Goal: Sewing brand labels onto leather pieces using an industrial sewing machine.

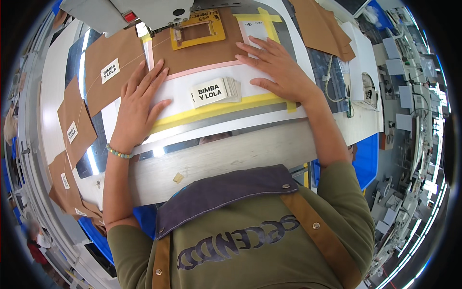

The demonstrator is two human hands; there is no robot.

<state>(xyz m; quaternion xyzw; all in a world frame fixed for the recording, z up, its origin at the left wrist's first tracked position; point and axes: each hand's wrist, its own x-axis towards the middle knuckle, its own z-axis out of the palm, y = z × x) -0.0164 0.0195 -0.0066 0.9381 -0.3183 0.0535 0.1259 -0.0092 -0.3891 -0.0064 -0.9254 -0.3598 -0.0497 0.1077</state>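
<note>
Labels (pixel 214 91) lie between both flat hands, seemingly untouched.

A pale worktable (pixel 226 161) carries a shiny metal plate (pixel 96 159), brown fabric pieces (pixel 77 120), a white template (pixel 178 91) with yellow tape, and stacked labels (pixel 214 91).

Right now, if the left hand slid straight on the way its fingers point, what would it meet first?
The left hand lies flat, fingers aimed up and right across the brown leather panel. First in that line looks to be the yellow rectangular frame under the sewing machine head, though depth is unclear.
</note>
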